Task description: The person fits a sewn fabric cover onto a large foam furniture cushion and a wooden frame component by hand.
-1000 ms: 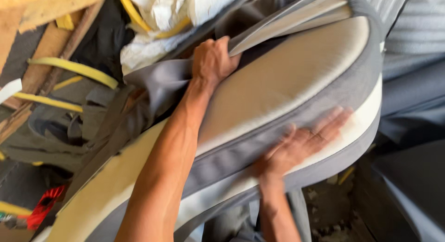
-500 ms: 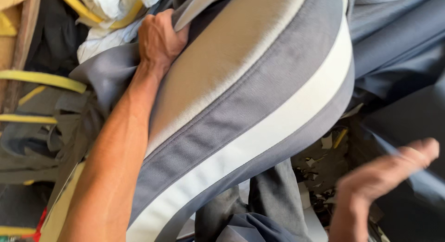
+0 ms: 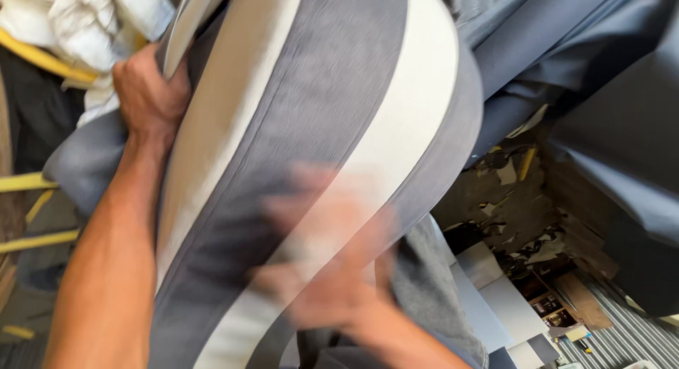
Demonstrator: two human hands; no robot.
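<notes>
Seat cushion (image 3: 332, 93), grey with cream stripes, fills the centre of the view, standing tilted from near left up to far right. Dark blue-grey fabric (image 3: 622, 128) lies draped at far right, just beside the cushion's right edge. Littered floor (image 3: 509, 199) with scraps shows in the gap below that fabric, right of centre. White cloth (image 3: 92, 22) bunched at far left, above a yellow strap (image 3: 42, 61). Left hand (image 3: 150, 93): clenched, grasping the cushion's far left edge, forearm running down to the near left. Right hand (image 3: 332, 270): heavily blurred, over the cushion's near face at centre; cannot tell whether it grips or lies flat, or whether it touches.
</notes>
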